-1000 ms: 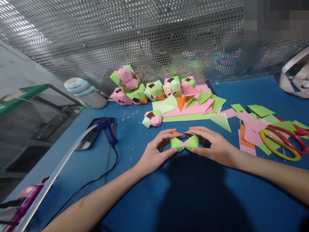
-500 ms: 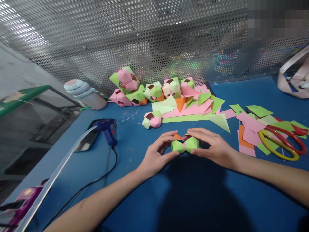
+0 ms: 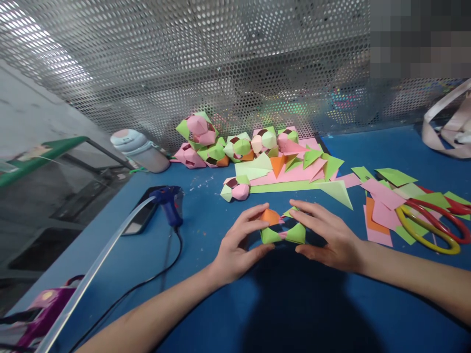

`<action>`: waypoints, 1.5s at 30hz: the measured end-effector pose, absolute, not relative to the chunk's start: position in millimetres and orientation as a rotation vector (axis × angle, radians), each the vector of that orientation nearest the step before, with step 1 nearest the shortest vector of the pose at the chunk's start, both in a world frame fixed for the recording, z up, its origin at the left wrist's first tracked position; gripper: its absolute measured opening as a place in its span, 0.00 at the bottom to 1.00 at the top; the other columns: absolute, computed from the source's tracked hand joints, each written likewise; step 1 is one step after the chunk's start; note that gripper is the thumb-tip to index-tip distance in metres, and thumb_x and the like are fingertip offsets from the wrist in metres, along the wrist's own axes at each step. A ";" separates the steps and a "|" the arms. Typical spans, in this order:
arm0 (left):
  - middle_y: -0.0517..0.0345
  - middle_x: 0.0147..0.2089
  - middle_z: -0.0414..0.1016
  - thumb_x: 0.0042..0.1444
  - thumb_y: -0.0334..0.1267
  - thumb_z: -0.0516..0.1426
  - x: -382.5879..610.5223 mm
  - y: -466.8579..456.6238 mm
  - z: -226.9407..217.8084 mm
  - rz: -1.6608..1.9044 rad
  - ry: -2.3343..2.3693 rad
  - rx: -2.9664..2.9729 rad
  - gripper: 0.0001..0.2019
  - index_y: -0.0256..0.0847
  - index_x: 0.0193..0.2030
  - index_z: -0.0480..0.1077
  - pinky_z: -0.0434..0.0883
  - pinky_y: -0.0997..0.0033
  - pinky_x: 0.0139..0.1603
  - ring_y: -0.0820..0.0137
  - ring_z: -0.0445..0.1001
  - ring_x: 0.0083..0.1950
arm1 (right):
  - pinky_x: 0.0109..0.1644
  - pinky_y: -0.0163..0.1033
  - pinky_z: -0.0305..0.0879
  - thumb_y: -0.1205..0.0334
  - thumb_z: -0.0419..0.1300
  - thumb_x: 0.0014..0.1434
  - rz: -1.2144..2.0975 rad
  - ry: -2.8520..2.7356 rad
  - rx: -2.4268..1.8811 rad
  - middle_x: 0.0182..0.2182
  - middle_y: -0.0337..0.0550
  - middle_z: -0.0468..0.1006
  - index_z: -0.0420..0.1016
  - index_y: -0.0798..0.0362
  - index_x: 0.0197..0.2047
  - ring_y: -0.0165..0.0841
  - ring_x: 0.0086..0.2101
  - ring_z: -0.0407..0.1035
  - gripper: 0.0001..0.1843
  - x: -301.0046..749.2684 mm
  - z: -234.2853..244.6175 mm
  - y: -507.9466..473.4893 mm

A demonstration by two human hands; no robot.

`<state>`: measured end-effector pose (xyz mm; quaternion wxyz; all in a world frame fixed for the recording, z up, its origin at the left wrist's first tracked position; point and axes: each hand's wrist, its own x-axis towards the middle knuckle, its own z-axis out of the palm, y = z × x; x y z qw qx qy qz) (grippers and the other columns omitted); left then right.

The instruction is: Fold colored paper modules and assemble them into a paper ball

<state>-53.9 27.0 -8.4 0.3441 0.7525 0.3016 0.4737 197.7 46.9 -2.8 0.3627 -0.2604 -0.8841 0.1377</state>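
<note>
Between my two hands, low over the blue table [image 3: 206, 314], is a folded paper shape [image 3: 270, 236] with green, pink and orange parts and gaps through its middle. My left hand [image 3: 237, 242] grips its left side, fingers at the orange part behind and thumb at the green front. On the right side, the curved fingers of my right hand [image 3: 331, 235] rest on the green part, with the thumb low at the front. A small pink and green paper ball [image 3: 241, 191] sits just beyond my left hand.
A blue glue gun [image 3: 171, 208] with a long clear glue stick lies left by a phone [image 3: 135, 224]. Several paper balls [image 3: 198, 128] line the mesh panel near a bottle [image 3: 147, 156]. Paper pieces [image 3: 382, 193] and yellow-handled scissors [image 3: 447, 246] lie right.
The paper shape looks more spread, and more of its orange part and its gaps show. My right fingers have lifted and parted slightly. The whole view has shifted a little.
</note>
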 end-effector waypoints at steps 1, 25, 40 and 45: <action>0.50 0.64 0.60 0.48 0.23 0.63 -53.6 27.1 -8.1 1.240 0.787 1.951 0.28 0.51 0.55 0.68 0.63 0.45 0.63 0.54 0.59 0.66 | 0.61 0.55 0.61 0.56 0.57 0.62 0.364 -2.270 -0.666 0.62 0.57 0.61 0.53 0.51 0.67 0.45 0.60 0.59 0.32 197.6 -2.3 46.3; 0.51 0.68 0.55 0.58 0.35 0.58 -40.8 21.9 -6.4 1.126 0.945 1.421 0.18 0.47 0.55 0.68 0.59 0.55 0.66 0.57 0.54 0.69 | 0.59 0.54 0.64 0.60 0.56 0.63 0.202 -2.352 -0.681 0.60 0.61 0.63 0.60 0.60 0.62 0.44 0.59 0.61 0.27 195.9 -14.3 52.7; 0.49 0.55 0.71 0.53 0.37 0.62 -25.8 24.0 2.4 1.156 1.099 1.122 0.19 0.39 0.51 0.68 0.77 0.68 0.42 0.64 0.74 0.49 | 0.52 0.52 0.69 0.60 0.58 0.60 -0.055 -2.418 -0.648 0.58 0.62 0.65 0.64 0.59 0.59 0.46 0.53 0.67 0.25 191.6 -12.0 50.3; 0.50 0.57 0.70 0.53 0.37 0.62 -25.5 22.1 0.7 1.199 1.098 1.132 0.18 0.40 0.50 0.69 0.78 0.68 0.41 0.63 0.73 0.51 | 0.50 0.52 0.70 0.60 0.58 0.60 -0.139 -2.432 -0.639 0.57 0.63 0.66 0.65 0.60 0.57 0.48 0.51 0.67 0.24 190.1 -7.9 47.3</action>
